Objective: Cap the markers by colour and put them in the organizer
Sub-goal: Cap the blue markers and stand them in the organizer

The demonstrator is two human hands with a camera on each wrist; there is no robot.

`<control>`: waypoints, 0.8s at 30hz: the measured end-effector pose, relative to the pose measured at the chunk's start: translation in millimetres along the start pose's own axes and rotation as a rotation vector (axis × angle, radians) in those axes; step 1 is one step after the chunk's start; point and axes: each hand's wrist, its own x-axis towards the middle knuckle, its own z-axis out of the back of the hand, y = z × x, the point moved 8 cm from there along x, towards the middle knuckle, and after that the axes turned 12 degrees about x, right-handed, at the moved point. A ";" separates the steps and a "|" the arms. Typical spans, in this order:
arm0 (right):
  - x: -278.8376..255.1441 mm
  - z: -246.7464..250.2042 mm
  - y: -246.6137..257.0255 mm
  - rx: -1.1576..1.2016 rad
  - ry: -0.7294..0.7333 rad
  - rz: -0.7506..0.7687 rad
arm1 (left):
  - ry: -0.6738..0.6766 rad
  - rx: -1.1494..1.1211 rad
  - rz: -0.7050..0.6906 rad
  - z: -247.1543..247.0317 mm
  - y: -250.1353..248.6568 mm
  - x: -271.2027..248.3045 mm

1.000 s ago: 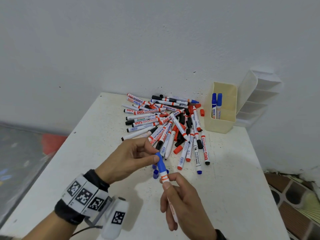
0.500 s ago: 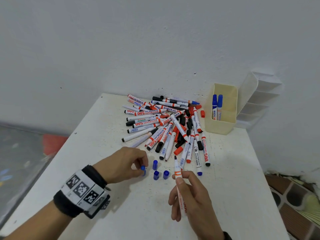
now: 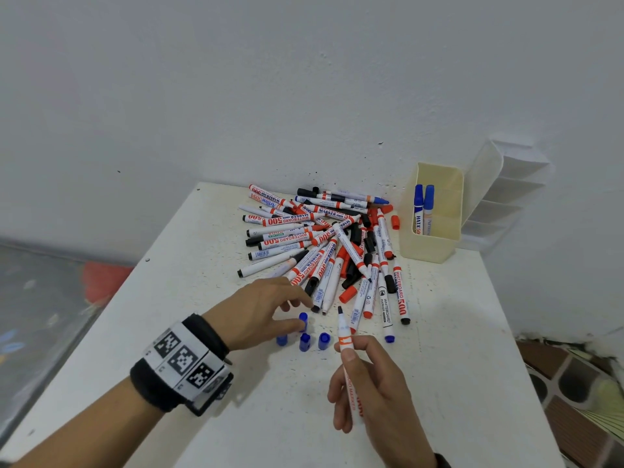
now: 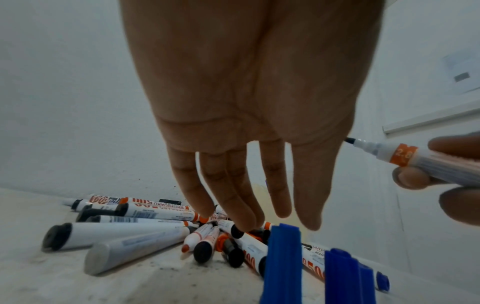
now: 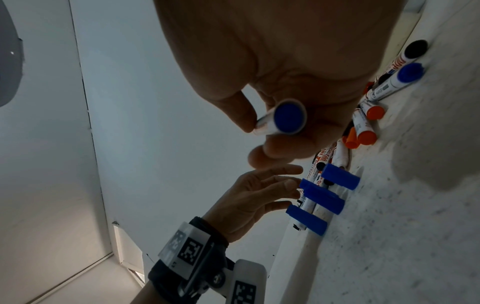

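Uncapped markers (image 3: 324, 241) and loose caps pile at the table's far edge, four blue caps (image 3: 304, 341) upright nearer, two blue markers standing in the organizer (image 3: 435, 246) at the far right corner.

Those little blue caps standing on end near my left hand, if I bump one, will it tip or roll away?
Probably tips easily: each blue cap stands upright on a narrow end on the table, so a nudge from the left hand hovering close over them may topple it. Once down it may roll, being roughly cylindrical, though the ridges seen from the left wrist may slow it. It looks stiff and light.
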 end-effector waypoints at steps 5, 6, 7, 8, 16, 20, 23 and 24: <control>0.5 2.4 1.9 0.000 -0.007 0.011 | 0.027 0.077 -0.030 -4.2 -5.3 11.2; 0.8 2.7 1.6 -0.001 -0.008 0.009 | 0.017 0.073 -0.028 -3.4 -5.1 11.6; 0.9 2.9 1.2 -0.001 -0.007 0.005 | -0.012 0.054 -0.024 0.1 -4.6 11.2; 1.1 2.8 1.0 0.001 -0.006 0.002 | -0.066 0.015 -0.014 6.1 -3.6 10.0; 0.0 -2.7 2.3 0.056 0.008 -0.005 | -0.353 -0.717 0.098 45.4 3.8 -6.4; 0.7 -3.5 4.0 0.038 0.001 -0.001 | -0.298 -0.797 0.077 41.2 -1.3 -3.9; 0.6 -4.6 7.6 0.033 0.001 0.008 | -0.278 -0.808 0.087 34.1 -4.8 -2.3; 0.2 -5.3 9.4 0.030 0.003 0.016 | -0.271 -0.814 0.085 31.9 -6.4 -2.1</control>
